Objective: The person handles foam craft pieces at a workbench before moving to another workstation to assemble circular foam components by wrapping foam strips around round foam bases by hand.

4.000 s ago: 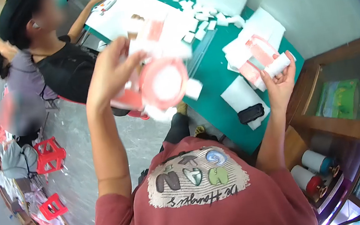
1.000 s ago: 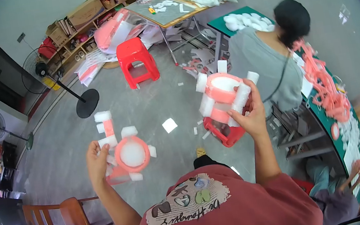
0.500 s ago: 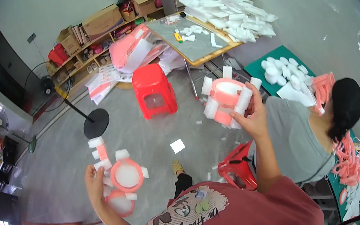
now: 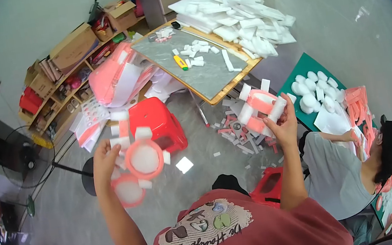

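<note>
My left hand (image 4: 105, 159) grips a pink-and-white foam assembly (image 4: 144, 159) by a small white block at its edge. Two round pink rings with white centres hang from it, and white foam blocks stick out around them. On the right, my right hand (image 4: 284, 122) has its thumb and fingers closed around a second foam assembly (image 4: 258, 103). That one shows pink curved bands with white blocks attached along the sides. Both pieces are held up in the air above the floor, well apart from each other.
A red stool (image 4: 159, 128) stands behind the left piece. Ahead is a work table (image 4: 199, 79) with a yellow cutter (image 4: 180, 63), foam bits and stacked white sheets (image 4: 246, 18). Foam scraps (image 4: 238, 134) litter the floor. A co-worker in grey (image 4: 335, 172) sits at a green table (image 4: 302, 68).
Both hands still hold their foam assemblies. The view has shifted forward toward the work table. My left hand and its piece have risen in the picture, now overlapping the red stool.
</note>
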A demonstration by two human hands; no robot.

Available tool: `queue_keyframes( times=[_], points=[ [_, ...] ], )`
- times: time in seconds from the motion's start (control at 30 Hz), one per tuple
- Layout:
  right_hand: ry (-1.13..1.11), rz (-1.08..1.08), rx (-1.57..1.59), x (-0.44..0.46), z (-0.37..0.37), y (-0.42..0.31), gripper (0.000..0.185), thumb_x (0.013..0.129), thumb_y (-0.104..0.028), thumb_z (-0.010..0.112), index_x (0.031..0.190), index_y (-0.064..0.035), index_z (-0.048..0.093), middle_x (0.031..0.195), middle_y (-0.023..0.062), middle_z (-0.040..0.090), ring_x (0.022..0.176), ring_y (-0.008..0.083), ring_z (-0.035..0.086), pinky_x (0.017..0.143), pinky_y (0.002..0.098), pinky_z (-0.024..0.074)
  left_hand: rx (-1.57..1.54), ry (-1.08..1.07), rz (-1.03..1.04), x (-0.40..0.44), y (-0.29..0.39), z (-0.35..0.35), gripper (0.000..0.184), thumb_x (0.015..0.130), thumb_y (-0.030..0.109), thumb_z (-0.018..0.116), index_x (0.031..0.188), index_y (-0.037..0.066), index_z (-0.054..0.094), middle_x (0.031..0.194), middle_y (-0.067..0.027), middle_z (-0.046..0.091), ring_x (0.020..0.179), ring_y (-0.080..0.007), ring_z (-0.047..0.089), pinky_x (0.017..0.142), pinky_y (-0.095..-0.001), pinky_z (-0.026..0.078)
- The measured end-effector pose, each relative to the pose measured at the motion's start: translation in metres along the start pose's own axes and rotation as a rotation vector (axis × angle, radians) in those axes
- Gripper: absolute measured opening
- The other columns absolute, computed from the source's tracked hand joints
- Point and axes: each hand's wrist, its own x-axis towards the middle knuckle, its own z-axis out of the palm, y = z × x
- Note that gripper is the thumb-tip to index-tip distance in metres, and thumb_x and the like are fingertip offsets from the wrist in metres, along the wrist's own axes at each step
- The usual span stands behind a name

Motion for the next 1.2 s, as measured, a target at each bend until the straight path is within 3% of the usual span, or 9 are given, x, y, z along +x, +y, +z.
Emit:
queue_keyframes(
  times=[0.33,0.53,0.8,0.93,1.07,1.13,1.2],
  points=[
    [0.104,0.037,-0.054,0.179,0.060,0.083,0.078,0.063,0.008,0.067,0.129,-0.0050,0.027,0.113,0.0152,0.046,0.093,0.0175,0.054,0.077,0.0271,0.0476,-0.006,-0.188,-0.002,0.279,0.041,0.069,0.017,0.078,0.021,0.059,0.084,0.007,0.052,0.066,0.0021,0.053,0.051,-0.0064,0.048,0.041,-0.0206,0.037],
    [0.137,0.042,-0.099,0.295,0.096,0.111,0.078,0.064,0.008,0.067,0.129,-0.0047,0.026,0.114,0.0164,0.046,0.093,0.0185,0.055,0.075,0.0273,0.0493,-0.059,-0.156,0.113,0.459,0.056,0.108,0.017,0.080,0.024,0.058,0.083,0.008,0.054,0.064,0.0018,0.053,0.049,-0.0066,0.048,0.042,-0.0217,0.037],
    [0.280,0.118,-0.160,0.368,0.108,0.154,0.078,0.065,0.010,0.066,0.130,-0.0059,0.026,0.116,0.0174,0.046,0.095,0.0202,0.056,0.078,0.0287,0.0502,-0.118,-0.132,0.344,0.708,0.070,0.211,0.025,0.080,0.029,0.060,0.077,0.005,0.054,0.058,-0.0009,0.052,0.043,-0.0078,0.046,0.040,-0.0218,0.036],
    [0.360,0.108,-0.224,0.402,0.111,0.167,0.078,0.064,0.011,0.065,0.129,-0.0048,0.025,0.117,0.0171,0.045,0.098,0.0200,0.054,0.079,0.0288,0.0500,-0.156,-0.122,0.334,0.807,0.075,0.289,0.029,0.079,0.029,0.062,0.074,0.002,0.053,0.058,-0.0025,0.051,0.045,-0.0094,0.049,0.040,-0.0220,0.039],
    [0.449,0.164,-0.221,0.432,0.122,0.177,0.078,0.064,0.013,0.064,0.130,-0.0045,0.025,0.118,0.0165,0.044,0.101,0.0198,0.053,0.080,0.0284,0.0497,-0.160,-0.220,0.330,0.878,0.030,0.378,0.031,0.077,0.028,0.063,0.075,-0.001,0.053,0.063,-0.0050,0.053,0.047,-0.0110,0.050,0.040,-0.0247,0.039],
    [0.492,0.179,-0.238,0.445,0.131,0.184,0.079,0.064,0.013,0.064,0.130,-0.0048,0.024,0.118,0.0163,0.044,0.101,0.0199,0.053,0.080,0.0284,0.0497,0.107,-0.294,0.267,0.903,-0.011,0.424,0.031,0.075,0.027,0.064,0.078,-0.002,0.055,0.065,-0.0075,0.055,0.053,-0.0138,0.052,0.047,-0.0281,0.042],
    [0.505,0.161,-0.230,0.457,0.139,0.195,0.080,0.065,0.013,0.064,0.131,-0.0052,0.022,0.118,0.0158,0.044,0.100,0.0194,0.053,0.080,0.0280,0.0497,0.161,-0.390,0.453,0.920,-0.073,0.468,0.032,0.078,0.032,0.062,0.076,0.001,0.055,0.062,-0.0023,0.051,0.055,-0.0096,0.049,0.048,-0.0264,0.039]
  ],
)
